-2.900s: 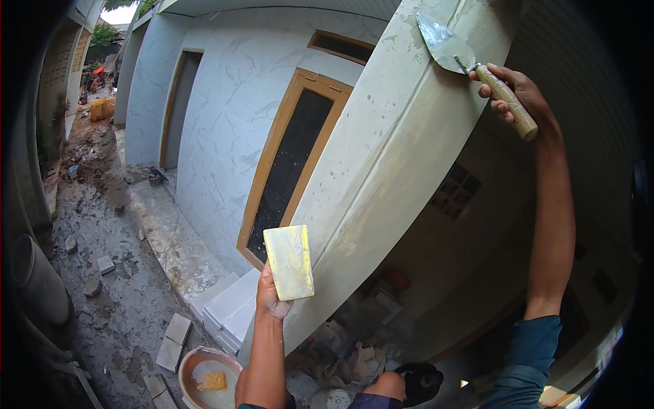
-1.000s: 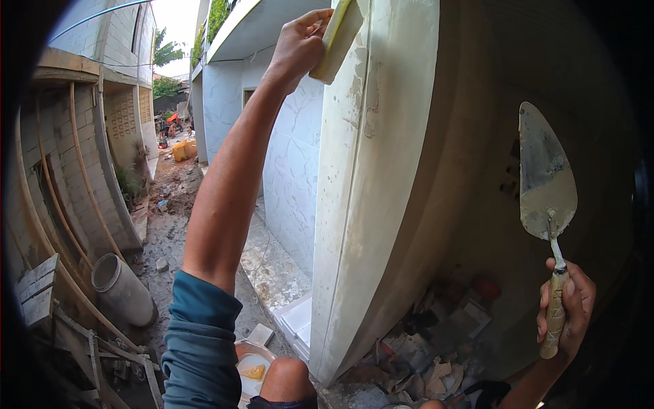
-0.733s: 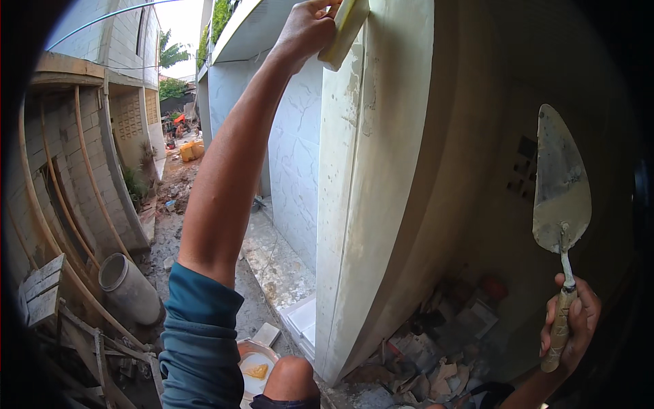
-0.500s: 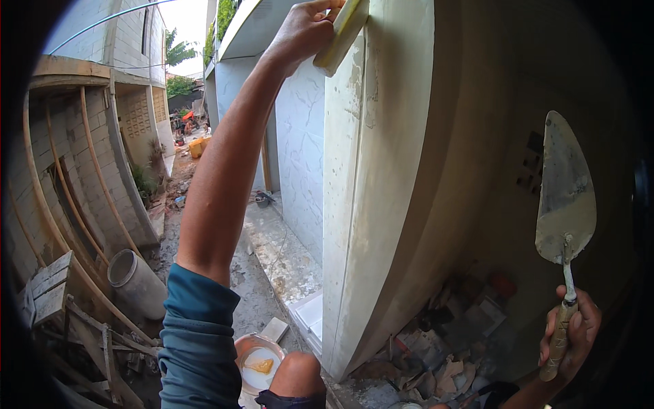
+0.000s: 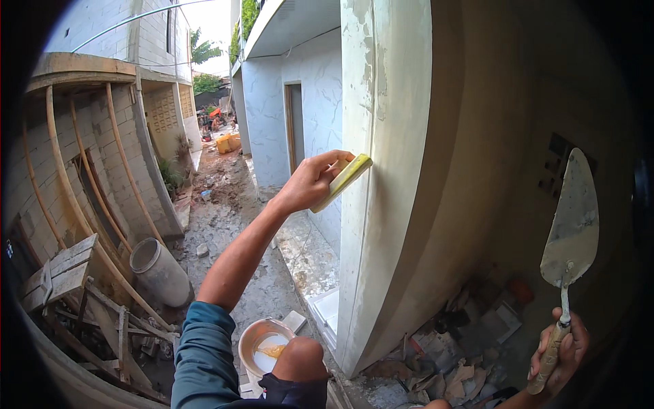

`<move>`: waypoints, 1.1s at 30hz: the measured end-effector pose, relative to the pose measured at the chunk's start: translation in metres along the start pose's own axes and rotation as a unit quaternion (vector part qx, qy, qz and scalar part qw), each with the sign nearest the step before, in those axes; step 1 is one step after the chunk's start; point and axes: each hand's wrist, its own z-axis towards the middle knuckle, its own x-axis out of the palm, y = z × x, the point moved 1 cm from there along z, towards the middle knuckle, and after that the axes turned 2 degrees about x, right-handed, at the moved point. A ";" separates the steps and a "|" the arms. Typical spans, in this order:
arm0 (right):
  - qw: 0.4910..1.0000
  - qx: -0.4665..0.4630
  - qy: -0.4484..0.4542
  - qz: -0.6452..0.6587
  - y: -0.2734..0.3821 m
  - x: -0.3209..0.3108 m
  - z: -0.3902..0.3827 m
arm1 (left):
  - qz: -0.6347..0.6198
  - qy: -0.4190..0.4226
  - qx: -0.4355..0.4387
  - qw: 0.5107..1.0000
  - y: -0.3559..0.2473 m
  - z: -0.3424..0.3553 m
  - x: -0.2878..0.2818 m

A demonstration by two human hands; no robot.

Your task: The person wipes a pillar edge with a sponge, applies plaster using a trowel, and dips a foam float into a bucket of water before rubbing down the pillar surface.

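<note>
- Firstly, right hand [image 5: 562, 351]: fingers wrapped round the wooden handle of a pointed, leaf-shaped metal trowel [image 5: 572, 228], blade upward, well apart from the column. Residue marks the blade; likely hazard, drips or a knock to the forearm if the wrist turns carelessly.
- Left hand [image 5: 313, 178]: gripping a flat rectangular block with yellow-green edges [image 5: 345, 183], tilted, its far end overlapping the column face; contact cannot be told. Likely hazard: a gouge, should the edge dig in at that tilt, or a slip, should the pinch loosen.
- Tall pale cream column [image 5: 392, 157], vertical groove, patchy surface near the top: flaking seems possible under uneven pressure.
- Round pinkish plastic bucket [image 5: 244, 341], milky liquid and a yellow lump [image 5: 274, 351] inside, just beside the bare knee [image 5: 300, 358]: a shift of the leg could tip it.
- Stacked white slabs [image 5: 328, 310] at the column foot: exposed to chipping by a dropped tool.
- Loose brown and grey rubble [image 5: 453, 382], right of the column: poor footing if stepped upon.
- Writing: none legible on block, trowel or bucket; none readable on the grey cylindrical barrel [image 5: 162, 273] or the distant orange-yellow container [image 5: 228, 143], too small to judge.
</note>
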 end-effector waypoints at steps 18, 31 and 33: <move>1.000 0.006 0.005 -0.020 0.025 0.056 0.024 | 0.104 -0.402 0.184 0.891 -0.108 0.260 -0.187; 1.000 0.023 0.005 -0.020 0.035 0.063 0.019 | 0.115 -0.292 0.193 0.930 -0.012 0.114 -0.081; 0.999 0.024 0.012 -0.017 0.031 0.059 0.022 | 0.108 -0.357 0.203 0.905 -0.028 0.139 -0.100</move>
